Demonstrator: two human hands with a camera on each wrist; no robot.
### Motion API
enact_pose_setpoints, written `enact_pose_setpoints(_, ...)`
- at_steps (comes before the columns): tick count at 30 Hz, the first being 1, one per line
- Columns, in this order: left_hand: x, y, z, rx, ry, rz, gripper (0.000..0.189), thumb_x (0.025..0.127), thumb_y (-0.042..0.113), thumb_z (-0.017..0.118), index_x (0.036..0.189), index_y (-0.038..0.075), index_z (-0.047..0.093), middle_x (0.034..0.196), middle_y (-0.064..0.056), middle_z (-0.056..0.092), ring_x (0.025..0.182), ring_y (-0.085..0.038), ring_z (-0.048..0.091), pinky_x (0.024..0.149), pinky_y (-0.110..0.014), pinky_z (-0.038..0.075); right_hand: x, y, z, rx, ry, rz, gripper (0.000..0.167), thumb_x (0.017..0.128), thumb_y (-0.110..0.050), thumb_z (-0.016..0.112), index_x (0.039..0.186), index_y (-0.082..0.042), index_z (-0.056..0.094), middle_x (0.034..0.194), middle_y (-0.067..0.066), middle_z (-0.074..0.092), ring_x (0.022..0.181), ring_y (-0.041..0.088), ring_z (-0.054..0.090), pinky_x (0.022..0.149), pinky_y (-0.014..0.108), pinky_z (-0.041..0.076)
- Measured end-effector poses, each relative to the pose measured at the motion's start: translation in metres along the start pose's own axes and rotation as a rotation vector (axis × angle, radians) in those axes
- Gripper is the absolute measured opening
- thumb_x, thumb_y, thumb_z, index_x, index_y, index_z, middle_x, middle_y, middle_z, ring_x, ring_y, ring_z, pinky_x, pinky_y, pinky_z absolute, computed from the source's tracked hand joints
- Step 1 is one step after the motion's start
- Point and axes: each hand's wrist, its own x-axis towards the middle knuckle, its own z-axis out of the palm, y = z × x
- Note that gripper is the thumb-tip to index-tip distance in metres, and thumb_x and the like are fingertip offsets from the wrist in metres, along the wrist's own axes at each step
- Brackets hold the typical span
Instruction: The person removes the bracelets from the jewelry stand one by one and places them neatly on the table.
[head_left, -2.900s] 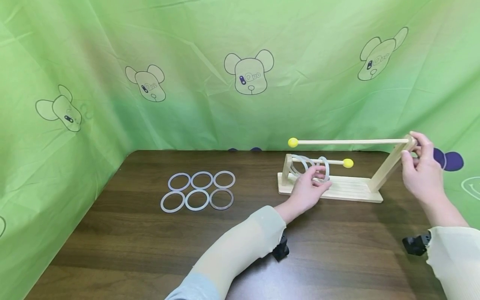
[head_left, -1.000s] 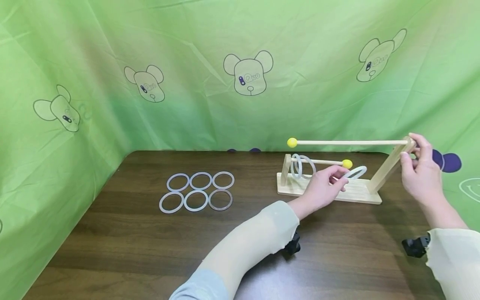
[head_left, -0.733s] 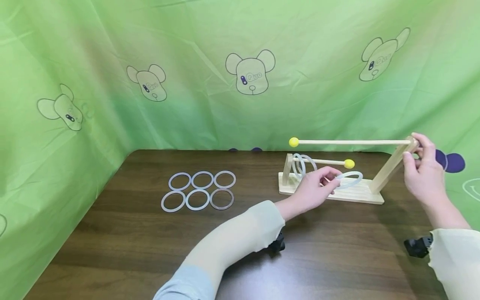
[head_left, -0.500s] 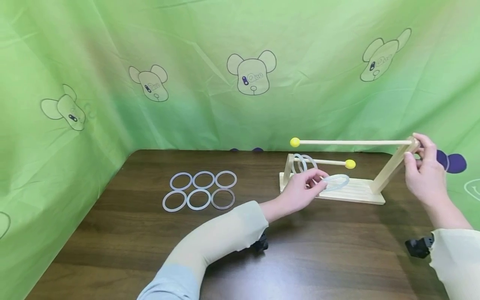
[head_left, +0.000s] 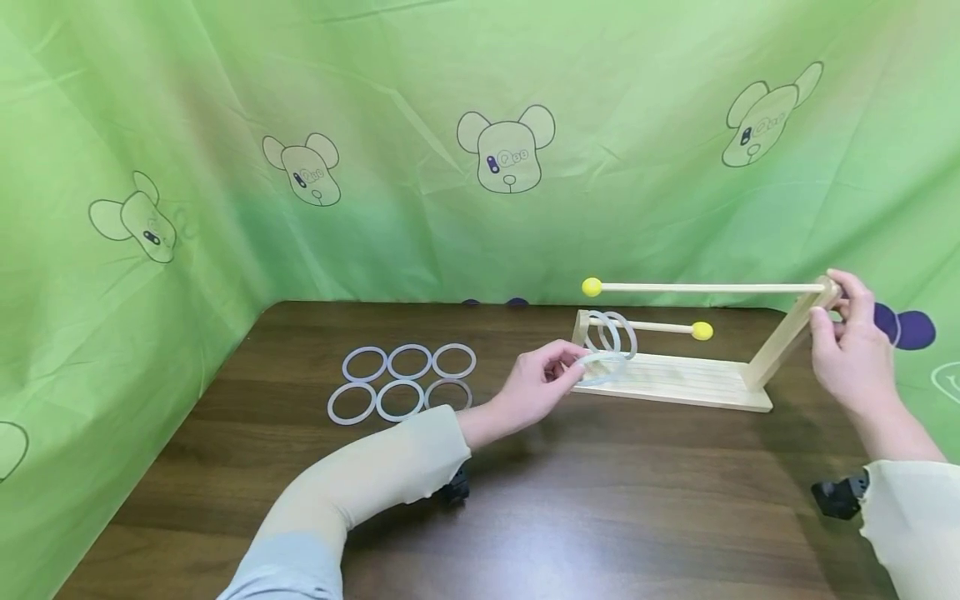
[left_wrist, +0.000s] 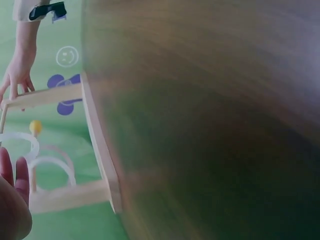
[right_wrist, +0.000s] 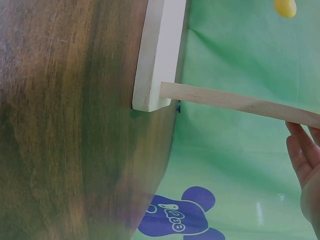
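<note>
My left hand (head_left: 534, 385) pinches a pale translucent ring (head_left: 609, 356) between thumb and fingers. It holds the ring roughly flat, in front of the left end of a wooden stand (head_left: 675, 383). Two similar rings (head_left: 635, 342) hang on the stand's short lower rod, near its left post. That rod and the long upper rod (head_left: 705, 288) each end in a yellow ball. At the right, my right hand (head_left: 855, 354) grips the top of the slanted post (head_left: 783, 337). In the right wrist view, fingertips (right_wrist: 295, 132) touch that post.
Several pale rings (head_left: 352, 422) lie flat in two rows on the brown wooden table (head_left: 600, 500), left of the stand. My left sleeve (head_left: 375, 458) passes close in front of them. A green printed cloth (head_left: 390, 233) hangs behind and at the left.
My left hand has drawn a ring rightward off the lower rod, past its yellow ball, then carried it back left in front of the stand. My right hand has stayed on the post.
</note>
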Motion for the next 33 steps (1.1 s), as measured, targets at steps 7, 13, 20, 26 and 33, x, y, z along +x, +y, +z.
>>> enact_pose_setpoints(7,-0.020,-0.004,-0.031,0.017,0.032,-0.028,0.014,0.094,0.007,0.063,0.107,0.002,0.066,0.084,-0.011,0.066,0.064,-0.007,0.052,0.056,-0.021,0.043,0.000,0.000,0.001,-0.008,-0.007,0.013,0.051,0.101,-0.015,0.043,0.149,-0.018,0.028,0.135,0.010,0.053,0.077,-0.026,0.039,0.064,0.005,0.031)
enact_pose_setpoints(13,-0.038,-0.008,-0.055,0.071,0.053,-0.016,0.013,0.095,0.006,0.062,0.106,0.003,0.065,0.078,-0.005,0.063,0.063,-0.007,0.052,0.056,-0.022,0.044,0.000,0.000,0.000,-0.020,-0.007,0.020,0.051,0.101,-0.016,0.043,0.149,-0.018,0.028,0.134,-0.001,0.052,0.076,-0.027,0.038,0.060,0.006,0.030)
enact_pose_setpoints(20,-0.060,-0.009,-0.082,0.091,0.083,0.039,0.011,0.096,0.004,0.059,0.105,0.001,0.063,0.076,-0.004,0.062,0.059,-0.009,0.052,0.052,-0.023,0.044,0.001,0.000,0.002,-0.034,0.000,0.022,0.051,0.100,-0.015,0.042,0.149,-0.017,0.028,0.135,0.024,0.051,0.073,-0.027,0.037,0.059,0.006,0.030)
enact_pose_setpoints(26,-0.077,-0.004,-0.104,0.134,0.116,0.014,0.012,0.096,0.003,0.059,0.107,0.001,0.064,0.080,-0.013,0.065,0.060,-0.010,0.051,0.052,-0.024,0.042,0.001,0.000,0.002,-0.031,0.006,0.016,0.051,0.100,-0.016,0.043,0.149,-0.017,0.028,0.137,0.009,0.052,0.075,-0.028,0.037,0.062,0.005,0.029)
enact_pose_setpoints(33,-0.094,0.001,-0.129,0.165,0.168,0.022,0.014,0.094,0.001,0.061,0.108,0.001,0.064,0.081,-0.010,0.066,0.060,-0.013,0.052,0.052,-0.024,0.041,0.001,0.000,0.003,-0.031,0.019,0.005,0.050,0.100,-0.015,0.043,0.148,-0.016,0.029,0.133,-0.001,0.052,0.074,-0.028,0.037,0.060,0.005,0.029)
